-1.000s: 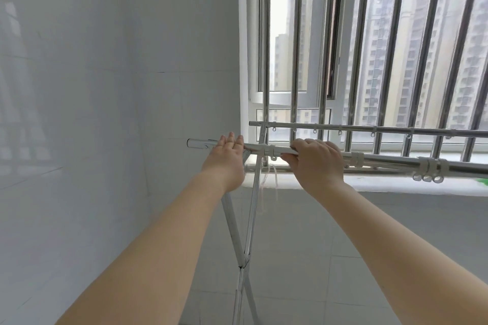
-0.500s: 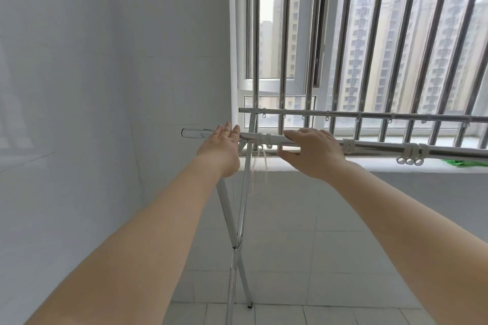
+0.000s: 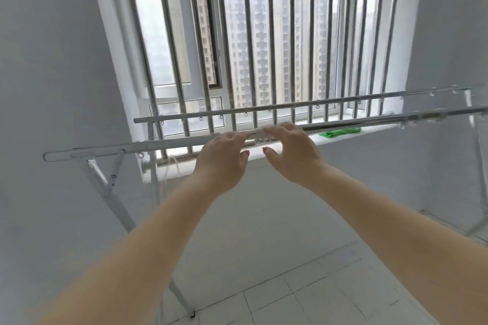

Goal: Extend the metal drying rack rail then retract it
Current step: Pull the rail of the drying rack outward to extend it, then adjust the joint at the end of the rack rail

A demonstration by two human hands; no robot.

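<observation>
Both hands up at the near rail [image 3: 179, 142] of the drying rack, side by side near its middle. Left hand [image 3: 224, 158] with fingers hooked over the top of the tube and thumb loose beneath, not clamped tight; right hand [image 3: 290, 153] likewise draped over, fingers curled on top and thumb hanging free under the bar, close to a cluster of pale hanger rings [image 3: 260, 137] blurred between the two hands. Placed this close together probably to straddle the joint where the thinner tube slides into the thicker one, one hand to steady, the other to push or pull along the length. Near rail running from its capped left end above the crossed legs [image 3: 108, 187] out to the frame's right edge; whether extended or retracted not clear from here. Second rail [image 3: 290, 107] parallel behind, nearer the window bars [image 3: 248, 47]. Green cloth [image 3: 339, 132] on the sill beyond, well clear of the hands. Tiled floor [image 3: 303, 285] below.
</observation>
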